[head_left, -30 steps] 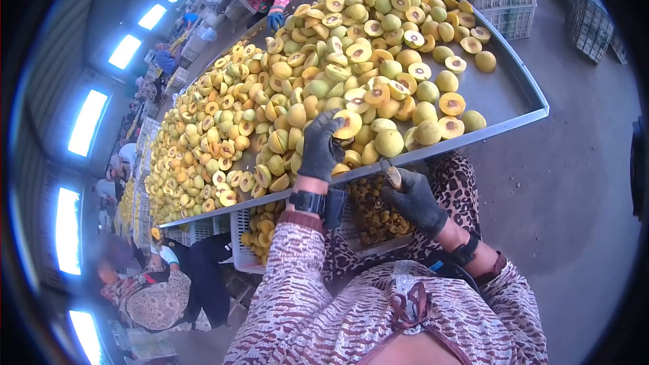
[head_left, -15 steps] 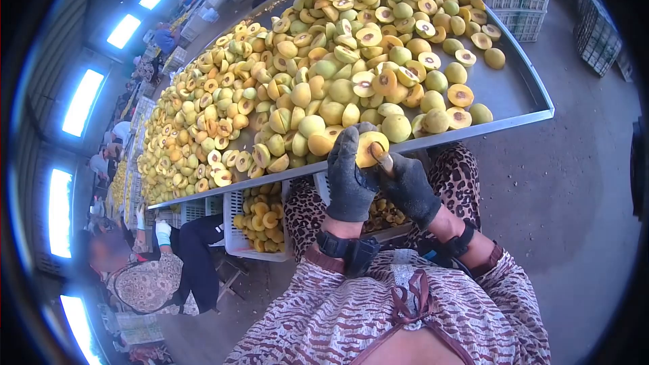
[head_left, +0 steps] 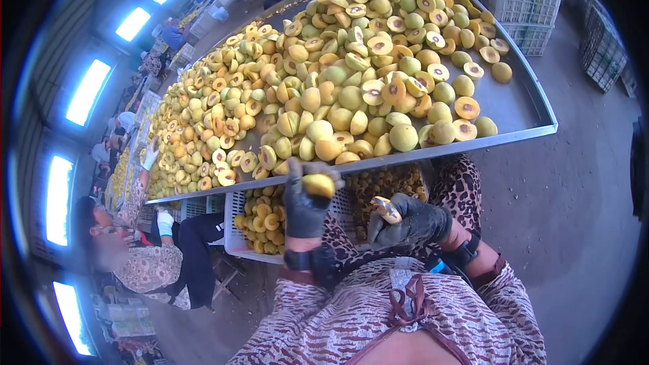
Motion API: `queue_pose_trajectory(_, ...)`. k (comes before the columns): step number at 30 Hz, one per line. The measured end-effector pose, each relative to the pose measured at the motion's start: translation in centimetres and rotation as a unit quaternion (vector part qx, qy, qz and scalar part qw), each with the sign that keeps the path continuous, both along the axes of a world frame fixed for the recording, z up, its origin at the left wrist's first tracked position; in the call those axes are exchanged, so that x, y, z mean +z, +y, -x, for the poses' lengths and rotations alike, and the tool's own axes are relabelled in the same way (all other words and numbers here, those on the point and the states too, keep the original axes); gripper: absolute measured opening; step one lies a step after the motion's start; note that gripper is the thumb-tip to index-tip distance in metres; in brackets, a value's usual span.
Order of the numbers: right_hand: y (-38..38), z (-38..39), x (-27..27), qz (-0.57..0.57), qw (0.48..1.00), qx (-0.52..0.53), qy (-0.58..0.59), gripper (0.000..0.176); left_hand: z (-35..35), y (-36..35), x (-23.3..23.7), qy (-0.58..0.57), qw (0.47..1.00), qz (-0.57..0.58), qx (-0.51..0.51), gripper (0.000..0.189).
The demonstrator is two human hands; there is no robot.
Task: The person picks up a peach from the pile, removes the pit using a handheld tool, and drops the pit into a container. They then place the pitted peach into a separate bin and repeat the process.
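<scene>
My left hand [head_left: 302,204], in a dark glove, holds a yellow peach half [head_left: 318,185] in its bent fingers. It is just below the near edge of the metal table, over the side of a white crate. My right hand [head_left: 414,222], also gloved, is closed round a short hand tool [head_left: 386,209] with a pale, wood-like end showing above the fist; its working tip is hard to make out. The hands are apart. Beyond them a large heap of halved peaches [head_left: 338,88] covers much of the metal table [head_left: 524,105], many with brown centres showing.
Under the table's edge, a white crate [head_left: 236,247] holds yellow halves. Another crate between my knees contains darker pieces [head_left: 399,182]. A co-worker [head_left: 145,257] sits at left, one gloved hand at the heap. Stacked crates [head_left: 520,1] stand at back right.
My hands have moved apart: the left went left and down with a peach half, the right lower with the tool, which no longer touches the fruit. The co-worker's hand has reached the heap.
</scene>
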State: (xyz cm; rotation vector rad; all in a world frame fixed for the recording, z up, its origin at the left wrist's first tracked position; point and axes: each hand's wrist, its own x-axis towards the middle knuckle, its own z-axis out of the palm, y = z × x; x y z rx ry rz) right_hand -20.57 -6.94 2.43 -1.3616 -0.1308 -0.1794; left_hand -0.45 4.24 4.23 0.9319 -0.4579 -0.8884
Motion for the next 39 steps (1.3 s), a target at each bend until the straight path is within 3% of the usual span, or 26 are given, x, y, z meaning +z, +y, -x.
queue_pose_trajectory(1,-0.4,-0.2,-1.1,0.000,1.000,-0.003,-0.006,0.021,-3.4,2.6,-0.9,-0.102,0.988,-0.091,0.074,0.047)
queue_pose_trajectory(2,-0.9,-0.5,-3.3,0.221,0.968,-0.059,0.100,0.016,-6.7,4.7,-1.8,-0.200,0.952,-0.180,0.148,0.046)
queue_pose_trajectory(3,-0.8,-0.7,-5.1,0.425,0.875,-0.109,0.202,0.015,-9.8,5.9,-2.6,-0.347,0.883,-0.254,0.187,0.041)
queue_pose_trajectory(4,-0.5,-0.9,-6.0,0.423,0.876,-0.112,0.201,0.015,-11.0,5.9,-2.1,-0.484,0.786,-0.317,0.219,0.038)
queue_pose_trajectory(5,-0.4,-1.2,-6.7,0.377,0.890,-0.167,0.194,0.013,-11.7,4.7,-2.5,-0.486,0.786,-0.312,0.219,0.038)
queue_pose_trajectory(7,0.1,-1.7,-7.0,0.328,0.898,-0.241,0.167,0.014,-10.4,-1.0,-1.3,-0.640,0.709,-0.178,0.237,0.031)
queue_pose_trajectory(8,0.3,-1.9,-7.2,0.329,0.897,-0.242,0.169,0.014,-9.0,-5.0,-0.4,-0.605,0.745,-0.172,0.221,0.032)
queue_pose_trajectory(9,0.3,-2.0,-7.5,0.271,0.915,-0.240,0.181,0.014,-8.4,-8.7,-0.5,-0.662,0.702,-0.150,0.214,0.036)
queue_pose_trajectory(10,0.1,-2.1,-7.5,0.214,0.927,-0.240,0.191,0.015,-7.9,-12.5,-0.9,-0.681,0.692,-0.148,0.188,0.046)
queue_pose_trajectory(12,-0.2,-1.5,-6.8,0.171,0.935,-0.257,0.175,0.014,-6.4,-18.5,-2.2,-0.801,0.557,-0.153,0.156,0.052)
queue_pose_trajectory(14,-0.3,-0.6,-5.8,0.122,0.941,-0.269,0.162,0.014,-5.4,-21.2,-3.8,-0.866,0.464,-0.177,0.052,0.051)
queue_pose_trajectory(15,-0.6,-0.3,-5.1,0.108,0.936,-0.301,0.144,0.013,-5.8,-22.1,-4.2,-0.870,0.452,-0.186,0.061,0.044)
queue_pose_trajectory(16,-0.9,-0.2,-4.5,0.091,0.930,-0.333,0.123,0.011,-6.6,-21.9,-3.5,-0.813,0.560,-0.155,0.030,0.040)
queue_pose_trajectory(18,-1.4,-0.4,-3.9,0.096,0.919,-0.366,0.107,0.011,-6.8,-19.4,-2.5,-0.725,0.681,-0.088,0.054,0.034)
queue_pose_trajectory(20,-1.3,-1.8,-3.1,0.092,0.914,-0.384,0.088,0.011,-4.1,-15.3,-0.7,-0.352,0.934,-0.055,-0.040,0.031)
queue_pose_trajectory(21,-1.3,-2.8,-2.4,0.121,0.904,-0.405,0.071,0.012,-2.6,-13.3,-0.2,-0.245,0.967,-0.035,-0.058,0.034)
queue_pose_trajectory(22,-1.2,-3.7,-1.7,0.149,0.891,-0.426,0.053,0.012,-1.4,-11.5,0.2,-0.134,0.988,-0.012,-0.074,0.037)
queue_pose_trajectory(26,-0.3,-5.6,-0.5,0.191,0.881,-0.429,0.056,0.011,1.9,-6.5,1.2,-0.129,0.990,-0.009,-0.047,0.034)
queue_pose_trajectory(28,0.2,-6.0,-0.9,0.198,0.888,-0.413,0.039,0.012,1.6,-5.7,-0.6,-0.039,0.998,0.031,-0.040,0.037)
queue_pose_trajectory(29,0.6,-6.1,-1.4,0.203,0.889,-0.411,0.015,0.011,1.0,-5.7,-1.9,0.007,0.994,0.061,-0.093,0.040)
queue_pose_trajectory(30,0.8,-6.1,-1.2,0.210,0.889,-0.408,-0.008,0.011,1.8,-6.0,-2.2,0.074,0.991,0.092,-0.061,0.040)
queue_pose_trajectory(35,1.1,-5.0,1.0,0.189,0.887,-0.418,0.055,0.017,3.4,-5.0,-0.4,-0.053,0.995,0.075,-0.025,0.038)
queue_pose_trajectory(39,0.5,-5.0,1.5,0.235,0.878,-0.404,0.100,0.022,3.8,-4.6,1.4,-0.039,0.997,0.068,-0.009,0.039)
